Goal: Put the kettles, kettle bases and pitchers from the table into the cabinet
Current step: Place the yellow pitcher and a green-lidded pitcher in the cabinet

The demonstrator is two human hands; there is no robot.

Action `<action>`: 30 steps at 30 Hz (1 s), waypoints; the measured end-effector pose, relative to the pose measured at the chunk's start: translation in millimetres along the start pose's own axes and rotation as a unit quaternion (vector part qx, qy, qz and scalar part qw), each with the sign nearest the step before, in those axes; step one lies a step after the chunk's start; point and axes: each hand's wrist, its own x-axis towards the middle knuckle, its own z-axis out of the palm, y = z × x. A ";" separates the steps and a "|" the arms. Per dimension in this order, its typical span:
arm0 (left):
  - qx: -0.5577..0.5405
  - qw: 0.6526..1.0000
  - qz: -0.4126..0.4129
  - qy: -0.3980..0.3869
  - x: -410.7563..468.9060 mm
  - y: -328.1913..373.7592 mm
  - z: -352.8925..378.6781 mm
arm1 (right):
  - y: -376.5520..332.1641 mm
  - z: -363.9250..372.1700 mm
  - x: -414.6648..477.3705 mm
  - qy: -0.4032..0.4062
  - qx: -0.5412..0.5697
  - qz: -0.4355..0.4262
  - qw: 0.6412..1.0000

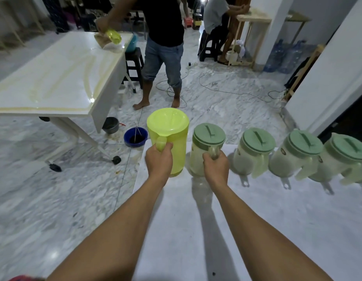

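My left hand grips the handle of a lime-yellow pitcher standing at the far left end of a white surface. My right hand holds the handle of a pale pitcher with a green lid right beside it. Three more green-lidded pitchers stand in a row to the right along the far edge. A second lime pitcher lies tilted on the white table at the back left, under another person's hand.
A person in a black shirt and jeans stands between the table and the surface. A blue bowl and a grey pot sit on the marble floor. Cables cross the floor. Another person sits on a stool.
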 end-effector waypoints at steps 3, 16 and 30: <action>-0.002 1.000 0.011 -0.001 -4.7 16.2 -10.9 | -17.5 -5.6 -8.7 0.006 0.013 -0.018 1.000; -0.026 0.989 0.132 -0.065 -37.9 141.0 -80.9 | -144.5 -57.9 -78.4 0.097 0.056 -0.071 0.991; -0.042 0.935 0.242 -0.256 -146.5 223.8 -102.1 | -221.1 -186.0 -228.4 0.315 0.061 -0.083 0.943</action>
